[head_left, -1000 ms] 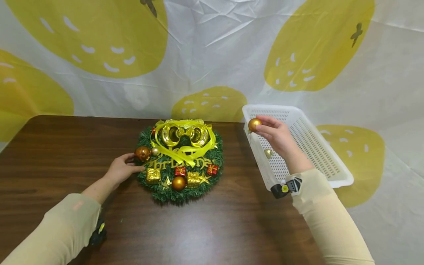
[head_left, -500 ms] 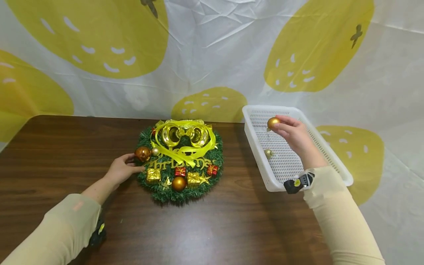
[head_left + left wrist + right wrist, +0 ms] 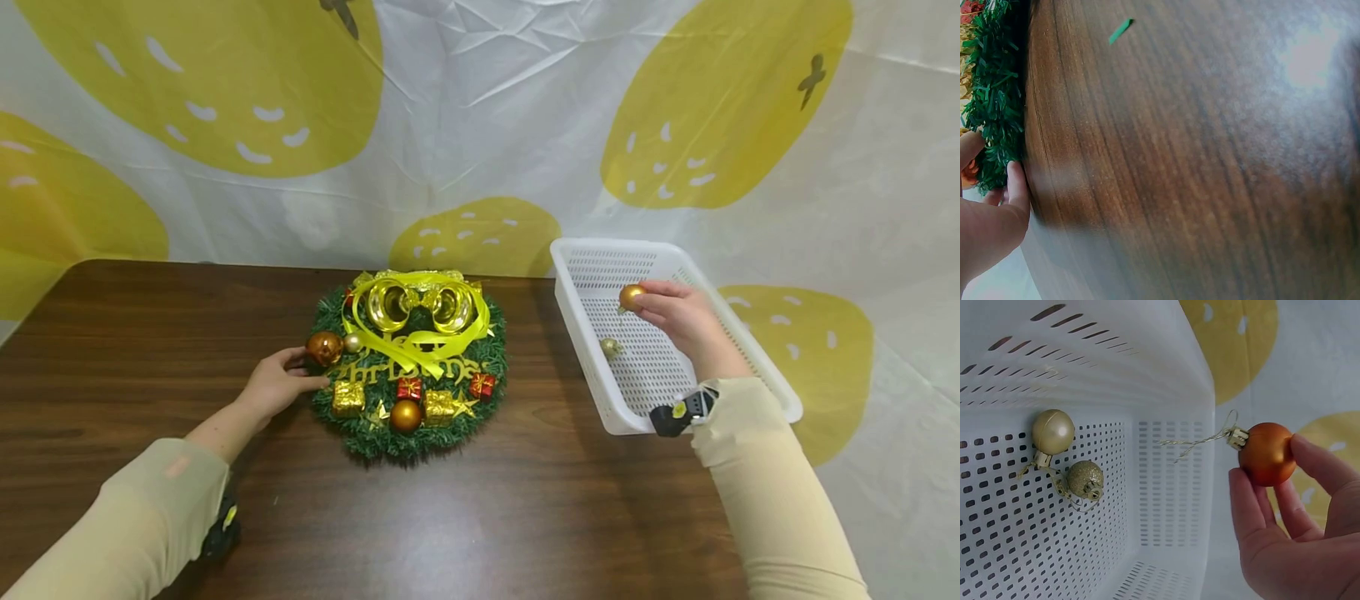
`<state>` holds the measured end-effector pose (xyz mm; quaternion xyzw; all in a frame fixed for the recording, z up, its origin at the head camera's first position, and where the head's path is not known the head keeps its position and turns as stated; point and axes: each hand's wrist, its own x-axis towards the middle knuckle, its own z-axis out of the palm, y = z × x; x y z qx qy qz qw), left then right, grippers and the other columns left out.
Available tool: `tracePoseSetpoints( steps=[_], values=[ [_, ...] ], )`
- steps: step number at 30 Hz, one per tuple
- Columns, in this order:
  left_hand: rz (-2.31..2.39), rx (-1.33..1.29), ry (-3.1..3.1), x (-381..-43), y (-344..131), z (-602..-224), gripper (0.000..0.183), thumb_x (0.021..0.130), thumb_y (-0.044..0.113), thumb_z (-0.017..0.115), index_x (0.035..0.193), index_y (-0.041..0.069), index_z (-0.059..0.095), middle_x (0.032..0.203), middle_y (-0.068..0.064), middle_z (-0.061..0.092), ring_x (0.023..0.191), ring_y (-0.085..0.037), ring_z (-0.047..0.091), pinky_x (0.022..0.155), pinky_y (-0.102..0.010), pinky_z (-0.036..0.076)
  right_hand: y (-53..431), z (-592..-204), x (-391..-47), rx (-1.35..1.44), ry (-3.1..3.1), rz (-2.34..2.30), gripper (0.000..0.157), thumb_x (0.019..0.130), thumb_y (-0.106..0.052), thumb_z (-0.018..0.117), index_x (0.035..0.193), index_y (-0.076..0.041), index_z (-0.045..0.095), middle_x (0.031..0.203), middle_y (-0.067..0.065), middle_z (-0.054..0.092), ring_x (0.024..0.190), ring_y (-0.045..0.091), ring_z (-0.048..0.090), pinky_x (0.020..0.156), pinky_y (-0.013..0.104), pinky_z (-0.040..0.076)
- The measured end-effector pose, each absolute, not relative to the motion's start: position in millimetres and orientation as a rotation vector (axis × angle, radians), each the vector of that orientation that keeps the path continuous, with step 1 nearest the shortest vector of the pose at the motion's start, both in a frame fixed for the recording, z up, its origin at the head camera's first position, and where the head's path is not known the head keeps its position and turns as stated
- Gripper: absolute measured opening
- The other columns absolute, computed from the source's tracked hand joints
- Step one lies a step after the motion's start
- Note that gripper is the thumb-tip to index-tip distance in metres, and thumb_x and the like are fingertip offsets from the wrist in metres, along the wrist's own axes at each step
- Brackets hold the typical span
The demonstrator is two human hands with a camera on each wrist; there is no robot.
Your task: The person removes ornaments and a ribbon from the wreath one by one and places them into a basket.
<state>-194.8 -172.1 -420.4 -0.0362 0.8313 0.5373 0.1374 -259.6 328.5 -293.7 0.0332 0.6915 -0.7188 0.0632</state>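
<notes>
In the right wrist view, my right hand [image 3: 1304, 544] pinches a matte copper Christmas ball [image 3: 1267, 454] between thumb and fingers. A gold cap and twisted gold string hang off the ball's side. The head view has that hand over the white basket [image 3: 592, 379]. My left hand [image 3: 273, 385] holds the left edge of a green Christmas wreath [image 3: 390, 446], thumb on its front and fingers at its outer side. Next to those fingers sits a shiny brown ball [image 3: 325, 348] on the wreath. Gold bells [image 3: 388, 306], a yellow ribbon [image 3: 435, 343] and small gift boxes also decorate it.
Inside the basket lie a pale gold ball [image 3: 1053, 432] and a glittery gold ball [image 3: 1085, 479]. A green scrap [image 3: 1121, 30] rests on the brown wooden table [image 3: 450, 533]. Behind the table hangs a white cloth [image 3: 465, 108] with yellow fruit shapes.
My right hand, with the copper ball, has moved right and slightly down over the basket. My left hand and the wreath have stayed in place.
</notes>
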Motion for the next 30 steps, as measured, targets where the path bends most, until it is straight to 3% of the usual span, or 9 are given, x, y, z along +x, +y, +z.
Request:
tracePoseSetpoints(
  steps=[6,11,14,18,23,30],
  values=[
    [1.549,-0.101,2.399,-195,-172,-421,0.079,0.089,0.017,0.062,0.145,-0.011,0.014,0.145,-0.036,0.023,0.131,-0.048,0.032,0.107,-0.053,0.034,328,-295,-261,0.25,2.125,-2.062,0.029,0.089,0.007,0.052,0.075,-0.015,0.065,0.071,-0.007,0.069,0.069,0.003,0.066,0.068,0.014,0.054],
    [1.544,-0.105,2.393,-197,-173,-422,0.08,0.089,0.017,0.061,0.146,-0.01,0.012,0.146,-0.036,0.02,0.132,-0.047,0.031,0.107,-0.053,0.034,327,-296,-262,0.335,2.218,-1.932,0.013,0.089,0.003,0.055,0.093,-0.01,0.056,0.07,-0.011,0.067,0.069,0.001,0.064,0.069,0.013,0.053],
    [1.539,-0.108,2.39,-197,-174,-423,0.081,0.089,0.017,0.061,0.146,-0.01,0.011,0.147,-0.035,0.02,0.132,-0.047,0.03,0.107,-0.053,0.034,327,-297,-263,0.384,2.274,-1.861,0.03,0.09,0.0,0.054,0.12,-0.001,0.05,0.069,-0.014,0.064,0.068,-0.001,0.063,0.07,0.013,0.054],
    [1.542,-0.106,2.395,-198,-174,-424,0.081,0.089,0.017,0.062,0.146,-0.01,0.012,0.146,-0.035,0.022,0.132,-0.047,0.031,0.107,-0.053,0.034,326,-297,-264,0.398,2.323,-1.787,0.06,0.092,-0.003,0.052,0.145,0.007,0.024,0.074,-0.016,0.061,0.069,-0.004,0.062,0.078,0.015,0.053],
    [1.545,-0.103,2.402,-198,-174,-424,0.08,0.089,0.017,0.062,0.146,-0.011,0.013,0.146,-0.035,0.023,0.131,-0.047,0.032,0.106,-0.052,0.035,317,-290,-261,0.278,2.337,-1.766,0.063,0.094,-0.01,0.052,0.146,0.007,0.019,0.098,-0.006,0.055,0.078,-0.005,0.06,0.088,0.016,0.05],
    [1.543,-0.105,2.395,-198,-174,-425,0.08,0.089,0.018,0.062,0.146,-0.01,0.013,0.146,-0.035,0.022,0.132,-0.047,0.031,0.107,-0.052,0.034,289,-279,-255,0.078,2.308,-1.868,0.062,0.095,-0.011,0.052,0.144,0.01,0.021,0.119,0.006,0.048,0.089,-0.001,0.058,0.088,0.014,0.049]
  ],
)
